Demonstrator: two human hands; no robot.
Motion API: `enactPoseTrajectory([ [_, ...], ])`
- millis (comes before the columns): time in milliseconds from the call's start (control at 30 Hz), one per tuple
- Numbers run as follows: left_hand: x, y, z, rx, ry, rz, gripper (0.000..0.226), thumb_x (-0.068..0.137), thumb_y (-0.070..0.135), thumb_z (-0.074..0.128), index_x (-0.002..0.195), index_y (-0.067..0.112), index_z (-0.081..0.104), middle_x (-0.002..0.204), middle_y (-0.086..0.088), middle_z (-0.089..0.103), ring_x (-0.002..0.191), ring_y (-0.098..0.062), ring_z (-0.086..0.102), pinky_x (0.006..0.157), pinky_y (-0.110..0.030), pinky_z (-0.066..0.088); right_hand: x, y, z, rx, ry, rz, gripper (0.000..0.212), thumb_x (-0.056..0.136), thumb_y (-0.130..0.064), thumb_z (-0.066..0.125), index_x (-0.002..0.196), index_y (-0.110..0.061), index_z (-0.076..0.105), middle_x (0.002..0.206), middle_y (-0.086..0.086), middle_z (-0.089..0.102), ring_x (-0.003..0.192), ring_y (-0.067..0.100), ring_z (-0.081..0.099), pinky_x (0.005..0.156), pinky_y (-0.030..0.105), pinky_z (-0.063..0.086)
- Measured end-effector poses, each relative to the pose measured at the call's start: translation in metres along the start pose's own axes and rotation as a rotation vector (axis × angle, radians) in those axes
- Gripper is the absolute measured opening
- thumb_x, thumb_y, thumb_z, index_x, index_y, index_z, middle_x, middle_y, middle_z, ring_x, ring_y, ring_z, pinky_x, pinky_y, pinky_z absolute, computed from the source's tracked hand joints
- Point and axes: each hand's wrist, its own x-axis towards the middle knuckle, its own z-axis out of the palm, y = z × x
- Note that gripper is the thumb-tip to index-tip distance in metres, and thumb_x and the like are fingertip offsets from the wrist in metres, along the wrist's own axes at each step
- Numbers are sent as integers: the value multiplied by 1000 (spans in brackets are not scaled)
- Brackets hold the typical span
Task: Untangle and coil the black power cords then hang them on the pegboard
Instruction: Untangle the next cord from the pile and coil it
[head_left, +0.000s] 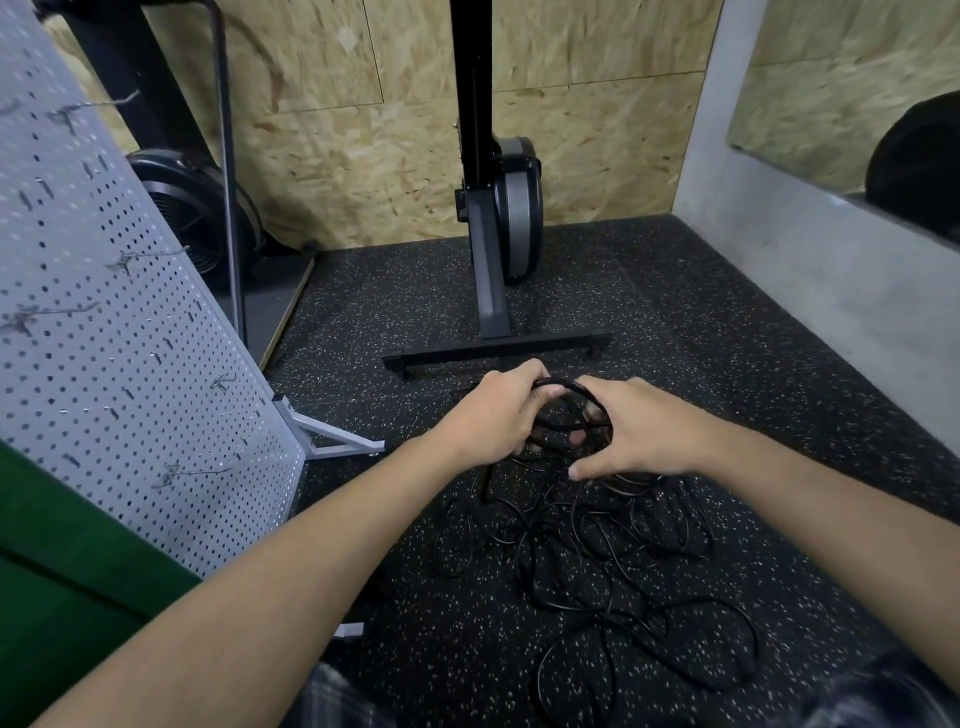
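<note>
A tangle of black power cords (597, 551) lies spread on the speckled black floor in front of me. Above its far end I hold a small coil of black cord (563, 415) between both hands. My left hand (493, 415) grips the coil's left side, fingers curled round the loops. My right hand (639, 431) holds the right side, thumb below and fingers wrapped over the cord. More cord hangs from the coil down into the tangle. The grey pegboard (104, 322) stands at the left with several wire hooks on it, all bare.
An upright black exercise machine (493, 234) with a crossbar foot stands just beyond my hands. The pegboard's metal foot (332, 441) juts onto the floor at left. A fan wheel (192, 208) sits behind the board. A concrete ledge (831, 291) runs along the right.
</note>
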Motion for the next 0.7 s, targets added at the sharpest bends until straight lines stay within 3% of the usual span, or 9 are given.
enactPoseTrajectory([
  [67, 1, -2, -1, -40, 4, 14, 24, 112, 33, 45, 105, 12, 54, 70, -13, 73, 52, -23, 66, 54, -36, 54, 3, -2, 2, -75, 61, 35, 34, 74, -33, 86, 97, -25, 62, 81, -8, 71, 76, 10, 66, 70, 32, 55],
  [133, 3, -4, -5, -82, -10, 26, 23, 111, 32, 47, 102, 13, 55, 72, -10, 74, 50, -17, 62, 52, -27, 48, 5, -1, 3, -16, 45, 43, 18, 83, -25, 81, 93, -19, 69, 77, -6, 72, 72, 13, 68, 64, 28, 52],
  [200, 2, -5, -8, -81, -22, 19, 24, 111, 29, 50, 100, 10, 59, 62, 6, 70, 47, -10, 57, 51, -19, 42, 5, 2, 3, 183, -109, 46, 9, 93, -15, 73, 102, -16, 72, 85, -6, 78, 76, 11, 75, 72, 26, 57],
  [267, 2, -8, -11, -67, -40, 11, 26, 109, 28, 54, 97, 8, 64, 56, 19, 62, 46, -4, 52, 52, -16, 39, 3, 4, 0, 269, -235, 43, 11, 101, -11, 63, 110, -12, 69, 92, -5, 81, 76, 13, 76, 68, 26, 58],
  [333, 2, -13, -12, -92, -71, 13, 28, 108, 30, 57, 93, 9, 69, 60, 17, 64, 49, -5, 53, 55, -18, 41, 3, 6, 1, 268, -274, 40, 13, 106, -14, 57, 112, -7, 66, 84, -3, 77, 69, 14, 69, 61, 22, 53],
  [467, 2, -21, -12, -268, -89, -41, 27, 106, 32, 60, 93, 12, 72, 82, -5, 73, 61, -15, 63, 62, -29, 51, 6, 8, 2, 414, -301, 82, 20, 109, -19, 54, 109, -5, 69, 68, -7, 58, 64, 13, 59, 71, 34, 51],
  [533, 1, -20, -9, -418, -83, -84, 33, 107, 35, 58, 98, 6, 71, 81, -8, 70, 66, -19, 66, 64, -30, 53, 6, 7, 0, 520, -289, 85, 23, 110, -18, 51, 110, -3, 68, 64, -8, 53, 61, 11, 55, 67, 30, 50],
  [633, -2, -22, -6, -613, -88, -179, 45, 109, 42, 49, 103, 2, 68, 80, -8, 67, 77, -26, 69, 79, -37, 58, 5, 7, -5, 668, -182, 101, 23, 110, -17, 49, 110, -2, 66, 63, -7, 49, 58, 10, 52, 63, 27, 49],
  [700, -4, -28, -4, -661, -108, -224, 38, 110, 37, 48, 104, 6, 68, 81, -4, 67, 85, -29, 72, 94, -43, 56, 5, 10, -8, 770, -61, 134, 21, 110, -17, 49, 107, -5, 66, 63, -5, 49, 57, 11, 52, 64, 29, 48],
])
